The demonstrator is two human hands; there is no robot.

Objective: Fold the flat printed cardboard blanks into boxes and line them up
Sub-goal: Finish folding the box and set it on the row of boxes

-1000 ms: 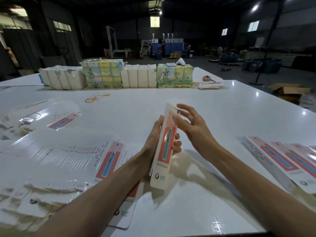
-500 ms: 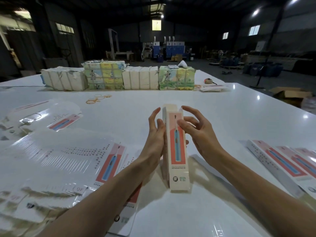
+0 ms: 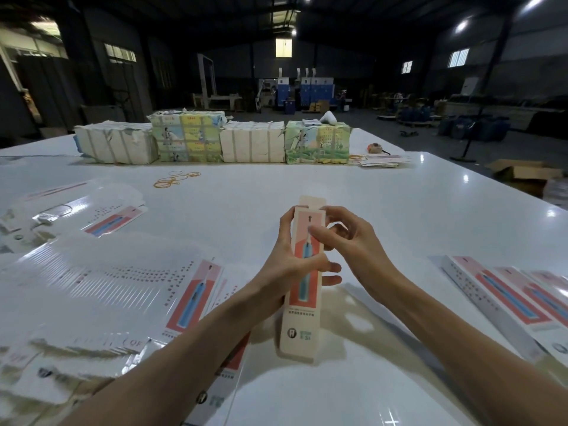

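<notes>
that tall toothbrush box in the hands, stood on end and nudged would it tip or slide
Likely tips: the toothbrush box is tall and narrow with a small end. Probably light and crushable, thin folded card gripped by the left hand. The glossy table may let it slide.

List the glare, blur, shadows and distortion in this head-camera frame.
Head view: ceiling lamps mirror as bright spots on the glossy table; glare washes out the flat blanks at left, whose near edges smear into blur; the box held by left hand and right hand is sharp, casting soft shadows beside it; the wide lens stretches the forearms toward the bottom corners.
</notes>
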